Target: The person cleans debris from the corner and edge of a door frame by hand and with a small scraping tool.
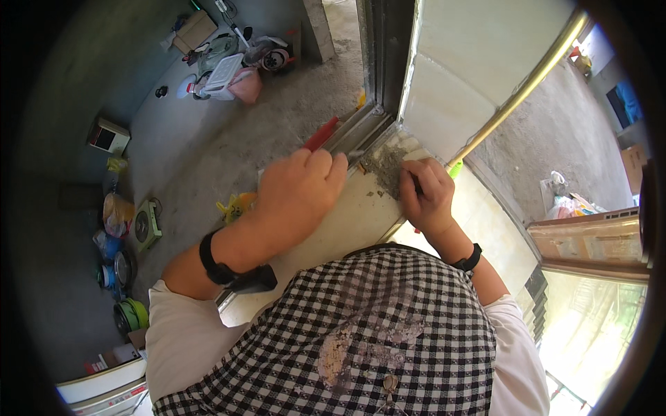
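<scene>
My left hand (302, 192) is curled and slightly blurred over the pale sill (346, 205), beside the metal sliding-frame track (359, 135). A red strip-like thing (322, 133) shows just beyond its knuckles; whether the hand holds it is hidden. At the sill's corner lies a heap of grey crumbled debris (387, 166), with loose bits around it. My right hand (429, 195) is bent at the debris's right edge, fingers curled inward. A small red tip (417, 230) shows below that hand, and I cannot tell whether it is gripped.
A brass-coloured pole (520, 93) slants down near a bright green piece (456, 169) beyond my right hand. A yellow crinkled thing (237, 207) is left of the sill. A green-framed fan (146, 226), a plastic box (223, 75) and bags stand on the concrete floor (208, 135).
</scene>
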A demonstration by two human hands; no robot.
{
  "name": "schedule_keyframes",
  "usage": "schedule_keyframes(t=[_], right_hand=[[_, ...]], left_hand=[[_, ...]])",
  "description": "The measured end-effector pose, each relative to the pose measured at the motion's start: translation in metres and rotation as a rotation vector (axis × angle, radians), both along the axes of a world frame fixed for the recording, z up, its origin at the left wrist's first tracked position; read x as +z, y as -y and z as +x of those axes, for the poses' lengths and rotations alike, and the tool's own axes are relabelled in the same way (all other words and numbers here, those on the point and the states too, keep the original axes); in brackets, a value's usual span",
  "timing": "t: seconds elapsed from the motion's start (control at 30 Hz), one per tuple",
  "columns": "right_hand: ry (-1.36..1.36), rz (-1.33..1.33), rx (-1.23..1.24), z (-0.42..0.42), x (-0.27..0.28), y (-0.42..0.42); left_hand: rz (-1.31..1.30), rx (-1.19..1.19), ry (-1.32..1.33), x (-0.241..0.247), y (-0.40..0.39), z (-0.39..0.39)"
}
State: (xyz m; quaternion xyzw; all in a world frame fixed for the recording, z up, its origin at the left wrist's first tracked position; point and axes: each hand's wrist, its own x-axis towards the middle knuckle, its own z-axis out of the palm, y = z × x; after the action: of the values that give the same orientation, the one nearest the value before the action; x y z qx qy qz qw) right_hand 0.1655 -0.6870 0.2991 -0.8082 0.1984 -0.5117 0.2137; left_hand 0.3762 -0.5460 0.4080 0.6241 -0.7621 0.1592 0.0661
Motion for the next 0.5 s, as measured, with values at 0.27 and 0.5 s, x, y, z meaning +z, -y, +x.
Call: schedule_keyframes(t=[0.27, 0.5], right_hand=[[-0.022, 0.012, -0.005, 0.002, 0.004, 0.0], [-0.03, 0.01, 0.002, 0.001, 0.004, 0.001]], left_hand=[[0.365, 0.262, -0.231, 0.01, 0.026, 0.016], [0.256, 0.247, -0.277, -0.028, 0.089, 0.004]])
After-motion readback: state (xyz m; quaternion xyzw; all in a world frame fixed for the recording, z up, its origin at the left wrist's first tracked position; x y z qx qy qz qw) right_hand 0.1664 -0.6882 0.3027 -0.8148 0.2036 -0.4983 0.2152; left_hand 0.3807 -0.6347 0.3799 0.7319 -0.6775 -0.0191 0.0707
